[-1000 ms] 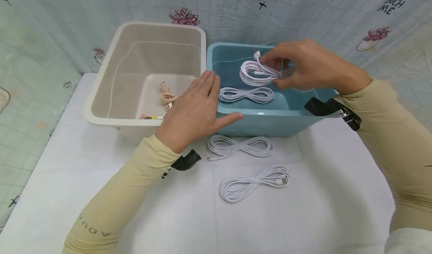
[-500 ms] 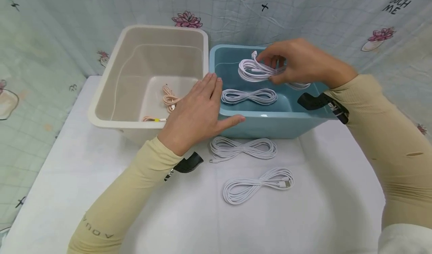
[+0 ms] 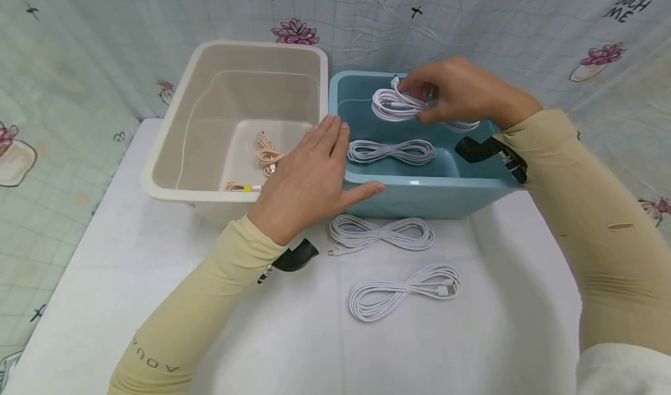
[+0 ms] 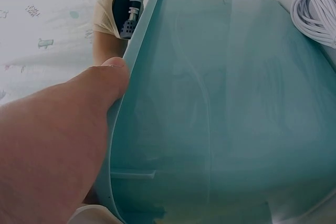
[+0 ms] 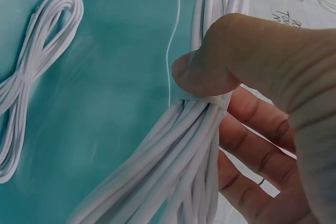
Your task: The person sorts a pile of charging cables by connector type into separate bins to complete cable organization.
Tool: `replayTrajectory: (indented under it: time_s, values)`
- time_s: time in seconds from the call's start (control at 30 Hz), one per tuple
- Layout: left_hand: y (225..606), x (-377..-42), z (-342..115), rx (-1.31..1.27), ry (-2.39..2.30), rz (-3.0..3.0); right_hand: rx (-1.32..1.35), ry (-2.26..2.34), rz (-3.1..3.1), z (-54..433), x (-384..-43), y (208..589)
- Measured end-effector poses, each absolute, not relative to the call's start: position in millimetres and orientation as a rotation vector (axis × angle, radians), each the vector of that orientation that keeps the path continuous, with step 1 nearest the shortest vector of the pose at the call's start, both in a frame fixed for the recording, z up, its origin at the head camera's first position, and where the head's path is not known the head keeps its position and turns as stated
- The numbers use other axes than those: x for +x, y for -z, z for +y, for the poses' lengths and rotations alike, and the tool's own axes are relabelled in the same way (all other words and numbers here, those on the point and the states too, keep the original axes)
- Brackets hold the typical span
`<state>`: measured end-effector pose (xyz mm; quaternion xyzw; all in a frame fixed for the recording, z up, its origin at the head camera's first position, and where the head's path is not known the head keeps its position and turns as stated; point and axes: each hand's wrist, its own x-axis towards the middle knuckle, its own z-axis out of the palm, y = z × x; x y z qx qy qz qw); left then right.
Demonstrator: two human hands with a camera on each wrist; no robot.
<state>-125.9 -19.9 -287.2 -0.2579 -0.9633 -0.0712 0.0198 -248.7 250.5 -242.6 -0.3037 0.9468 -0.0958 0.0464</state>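
In the head view, my right hand (image 3: 456,95) grips a bundled white charging cable (image 3: 390,106) at its tied middle, over the far part of the blue bin (image 3: 430,182). The right wrist view shows the thumb and fingers closed round the tie. Another white cable bundle (image 3: 392,152) lies inside that bin. My left hand (image 3: 309,182), fingers straight and thumb out, lies across the adjoining rims of the blue bin and the beige bin (image 3: 170,193). Peach-coloured cables (image 3: 268,155) sit in the beige bin, partly hidden by the left hand.
Two more white cable bundles, a nearer one (image 3: 406,288) and a farther one (image 3: 381,233), lie on the white-covered table (image 3: 293,342) in front of the blue bin. A patterned curtain (image 3: 367,16) hangs close behind both bins.
The right hand has moved a little toward the back and left with the cable still held. The view has shifted slightly; the left hand stays on the rims.
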Motion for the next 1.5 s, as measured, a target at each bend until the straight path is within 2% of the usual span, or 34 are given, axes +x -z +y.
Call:
replayTrajectory:
  time_s: [0.97,1.5]
  values:
    - [289,-127,-21,-0.802,0.228,-2.965,-0.882,0.19,2.784,240,-272,266]
    - [285,-124,-20,-0.802,0.219,-2.954,-0.97,0.247,2.849,238,-263,260]
